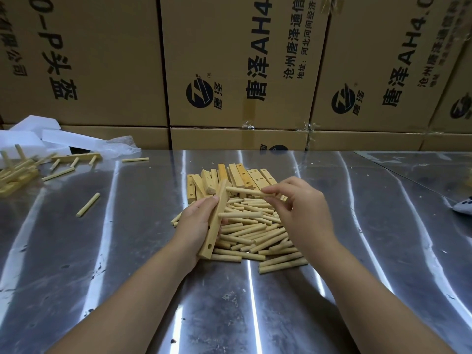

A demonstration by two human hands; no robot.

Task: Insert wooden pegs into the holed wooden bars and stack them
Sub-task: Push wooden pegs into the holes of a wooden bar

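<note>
Head view: the left hand [196, 226] held its grip wrapped round a holed wooden bar [215, 226] above the peg pile [255, 241] on the desk [127, 251], the bar's long axis running six to twelve o'clock. At three o'clock, the right hand's [301, 208] grip pinched a wooden peg [245, 192] crosswise, its tip nearly touching the bar's upper end.

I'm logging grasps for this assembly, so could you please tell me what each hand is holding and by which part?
The left hand grips the holed bar around its middle; right hand pinches a peg by the end away from the bar.
</note>
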